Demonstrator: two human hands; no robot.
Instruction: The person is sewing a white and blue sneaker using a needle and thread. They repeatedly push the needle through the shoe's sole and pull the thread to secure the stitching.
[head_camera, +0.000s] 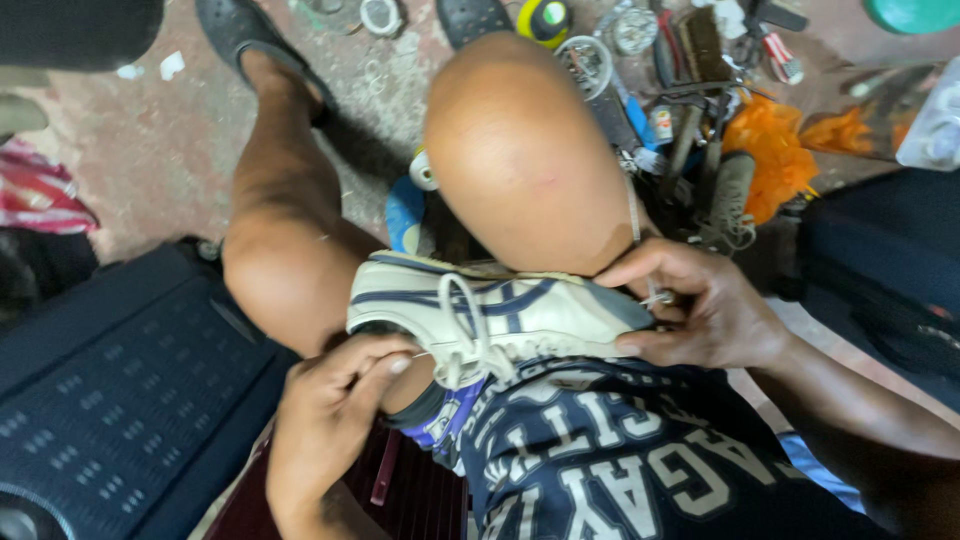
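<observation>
A seated person looks down at a white leather sneaker with navy stripes and white laces (490, 315) lying sideways across the lap, wedged between the bare knees and the hem of a navy shirt with pale lettering (610, 460).

The left hand (330, 415) is at the heel end of the shoe. Its fingers (385, 362) are curled closed, thumb pressed to forefinger as if pinching something very fine against the shoe's lower edge; what they pinch is too small to make out.

The right hand (700, 305) wraps the toe end of the shoe. Its thumb sits under the sole edge and its fingers (650, 265) bend over the top, closed on the shoe and on a thin pale thread (633, 215) that runs up from the fingertips past the right knee (520, 150).

The left leg (275, 215) stretches out to a foot in a dark sandal (240, 30) on a worn reddish concrete floor (150, 150).

Beyond the right knee, on the floor toward the upper right corner of the view, lies a clutter of hand tools (690, 95), round tins (585, 60), a brush, and a crumpled orange plastic bag (770, 155). A dark ribbed mat or case (110, 400) fills the lower left corner.
</observation>
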